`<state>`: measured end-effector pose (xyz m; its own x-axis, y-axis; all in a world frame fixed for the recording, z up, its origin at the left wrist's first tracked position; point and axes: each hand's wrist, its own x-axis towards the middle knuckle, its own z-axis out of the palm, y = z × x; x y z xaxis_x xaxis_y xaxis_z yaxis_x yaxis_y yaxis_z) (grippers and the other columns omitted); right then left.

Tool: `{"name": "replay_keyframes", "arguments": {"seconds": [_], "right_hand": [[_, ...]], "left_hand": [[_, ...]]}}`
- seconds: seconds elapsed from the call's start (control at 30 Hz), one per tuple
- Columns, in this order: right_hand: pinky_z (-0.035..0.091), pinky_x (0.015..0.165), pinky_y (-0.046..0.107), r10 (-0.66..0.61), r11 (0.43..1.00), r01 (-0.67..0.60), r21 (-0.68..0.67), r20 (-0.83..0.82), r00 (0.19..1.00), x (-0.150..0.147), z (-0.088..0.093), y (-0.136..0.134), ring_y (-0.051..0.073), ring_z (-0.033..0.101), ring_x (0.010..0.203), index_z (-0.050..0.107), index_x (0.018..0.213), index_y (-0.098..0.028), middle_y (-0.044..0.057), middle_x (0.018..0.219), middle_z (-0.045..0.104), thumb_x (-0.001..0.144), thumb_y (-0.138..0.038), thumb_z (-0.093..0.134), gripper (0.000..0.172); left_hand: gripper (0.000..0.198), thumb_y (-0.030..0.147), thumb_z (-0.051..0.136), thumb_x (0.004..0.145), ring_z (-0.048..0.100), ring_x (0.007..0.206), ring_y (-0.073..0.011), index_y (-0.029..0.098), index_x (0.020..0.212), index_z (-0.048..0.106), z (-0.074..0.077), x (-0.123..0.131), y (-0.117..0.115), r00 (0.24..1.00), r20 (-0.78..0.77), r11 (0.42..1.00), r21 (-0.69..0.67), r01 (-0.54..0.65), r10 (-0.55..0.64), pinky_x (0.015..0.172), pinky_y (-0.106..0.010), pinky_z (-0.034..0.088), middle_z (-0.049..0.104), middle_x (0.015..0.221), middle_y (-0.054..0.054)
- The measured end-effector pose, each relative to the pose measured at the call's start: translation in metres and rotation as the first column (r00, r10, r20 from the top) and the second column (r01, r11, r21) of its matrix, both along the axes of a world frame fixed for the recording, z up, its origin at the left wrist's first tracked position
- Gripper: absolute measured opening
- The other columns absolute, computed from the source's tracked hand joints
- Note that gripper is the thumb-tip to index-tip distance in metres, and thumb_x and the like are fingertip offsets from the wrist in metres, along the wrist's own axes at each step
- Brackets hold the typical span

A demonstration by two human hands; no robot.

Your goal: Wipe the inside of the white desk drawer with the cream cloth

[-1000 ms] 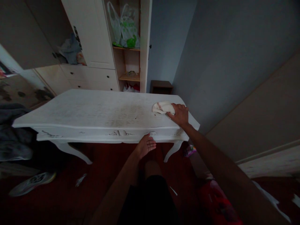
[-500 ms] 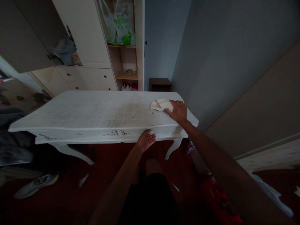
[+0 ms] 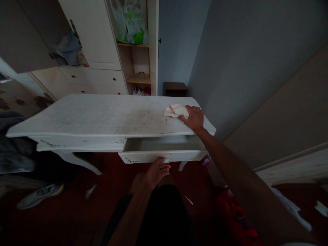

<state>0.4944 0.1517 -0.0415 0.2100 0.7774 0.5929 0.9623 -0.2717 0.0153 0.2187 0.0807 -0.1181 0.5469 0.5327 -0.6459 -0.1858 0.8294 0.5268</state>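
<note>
A white dressing table (image 3: 84, 118) with dark smudges on its top stands across the view. Its right-hand drawer (image 3: 143, 157) is pulled partway out, and the inside shows grey-white. My left hand (image 3: 158, 169) has its fingers curled around the drawer's pale knob (image 3: 166, 160). On the right end of the tabletop, my right hand (image 3: 194, 118) grips a white cloth (image 3: 175, 110) with reddish lettering, which lies pressed against the surface. A few small dark specks sit near the cloth.
Behind the table stands a white wardrobe (image 3: 102, 61) with a plastic bag (image 3: 135, 25) on a shelf. A small brown cabinet (image 3: 175, 85) is by the blue wall. A shoe (image 3: 41, 196) and scraps lie on the red floor; a red item (image 3: 235, 218) is at lower right.
My left hand has moved toward me with the knob, and the drawer, shut before, is now partly open. My right hand stays on the cloth at about the same spot.
</note>
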Motion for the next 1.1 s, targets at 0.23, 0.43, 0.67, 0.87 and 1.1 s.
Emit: {"name": "replay_keyframes", "arguments": {"seconds": [0.23, 0.43, 0.67, 0.87, 1.1], "right_hand": [[0.029, 0.085, 0.041, 0.000, 1.000, 0.000, 0.011, 0.002, 1.000, -0.001, 0.000, 0.000, 0.032, 0.044, 0.103, 0.054, 0.125, -0.017, 0.014, 0.107, 0.059, 0.086, -0.053, 0.049, 0.053], [0.029, 0.085, 0.041, -0.005, 1.000, 0.005, 0.022, 0.006, 1.000, -0.001, -0.001, 0.000, 0.032, 0.043, 0.103, 0.054, 0.125, -0.016, 0.015, 0.108, 0.059, 0.086, -0.051, 0.048, 0.053], [0.029, 0.084, 0.041, 0.019, 0.998, -0.020, 0.053, 0.012, 1.000, 0.000, -0.003, 0.000, 0.032, 0.044, 0.101, 0.056, 0.123, -0.016, 0.015, 0.107, 0.059, 0.084, -0.052, 0.051, 0.053], [0.030, 0.083, 0.040, 0.007, 0.999, -0.008, 0.050, 0.016, 1.000, 0.000, -0.002, 0.000, 0.031, 0.046, 0.101, 0.056, 0.124, -0.016, 0.014, 0.107, 0.060, 0.085, -0.051, 0.050, 0.053], [0.029, 0.084, 0.039, -0.007, 1.000, 0.007, 0.014, 0.032, 0.999, -0.004, 0.000, -0.002, 0.030, 0.046, 0.101, 0.056, 0.125, -0.016, 0.014, 0.108, 0.061, 0.086, -0.051, 0.050, 0.052]], "left_hand": [[0.024, 0.026, 0.059, 0.085, 0.056, 0.051, -0.0102, 0.005, 0.077, 0.067, -0.006, -0.029, -0.041, 1.000, 0.024, 0.999, 0.039, 0.011, -0.012, 0.049, -0.021, 0.047, 0.064, 0.063, -0.008], [0.031, 0.036, 0.070, 0.074, 0.056, 0.049, -0.0116, 0.005, 0.075, 0.068, -0.028, -0.039, -0.073, 1.000, 0.021, 1.000, 0.001, 0.007, -0.007, 0.045, -0.022, 0.045, 0.064, 0.061, -0.008], [0.044, 0.047, 0.079, 0.061, 0.058, 0.052, -0.0137, 0.007, 0.076, 0.068, -0.056, -0.046, -0.110, 0.999, 0.027, 0.999, 0.039, 0.026, -0.027, 0.048, -0.024, 0.045, 0.066, 0.065, -0.009], [0.045, 0.050, 0.079, 0.061, 0.058, 0.050, -0.0144, 0.010, 0.074, 0.065, -0.072, -0.042, -0.127, 0.999, -0.013, 0.999, 0.031, 0.034, -0.034, 0.048, -0.026, 0.045, 0.064, 0.062, -0.006], [0.060, 0.063, 0.081, 0.051, 0.055, 0.046, -0.0120, 0.010, 0.075, 0.064, -0.089, -0.037, -0.132, 0.990, -0.142, 0.981, 0.190, 0.042, -0.014, 0.043, -0.024, 0.043, 0.063, 0.060, -0.005]]}}
